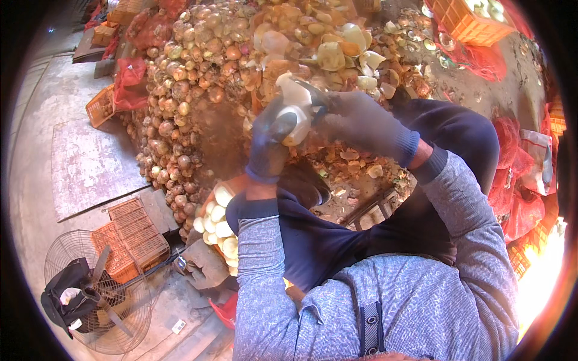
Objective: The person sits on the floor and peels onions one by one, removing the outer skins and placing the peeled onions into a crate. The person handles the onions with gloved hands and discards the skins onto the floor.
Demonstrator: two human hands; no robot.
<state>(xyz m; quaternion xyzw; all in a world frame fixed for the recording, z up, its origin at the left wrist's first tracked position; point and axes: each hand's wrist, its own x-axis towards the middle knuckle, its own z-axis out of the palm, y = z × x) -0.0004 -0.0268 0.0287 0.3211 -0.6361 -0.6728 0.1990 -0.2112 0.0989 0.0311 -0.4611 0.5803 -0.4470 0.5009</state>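
My left hand (271, 142), in a grey-blue knit glove, grips a pale, peeled onion (295, 131) with the thumb lying across it. Against the onion's upper side is my gloved right hand (361, 119). Its fingers are closed around a small dark tool (311, 88) that looks like a knife; blur and the fingers hide much of it. A piece of white onion layer (292, 90) stands up between the hands. Beyond them lies a heap of curved onion peels (332, 56). White peeled onions (219, 219) fill a container by my left knee.
Unpeeled onions (180, 85) form a large pile at the left and ahead. A wire-caged fan (99, 291) and stacked orange plastic crates (135, 230) stand at lower left. Another orange crate (474, 22) holds white onions at upper right. Red mesh bags (515, 176) lie at right.
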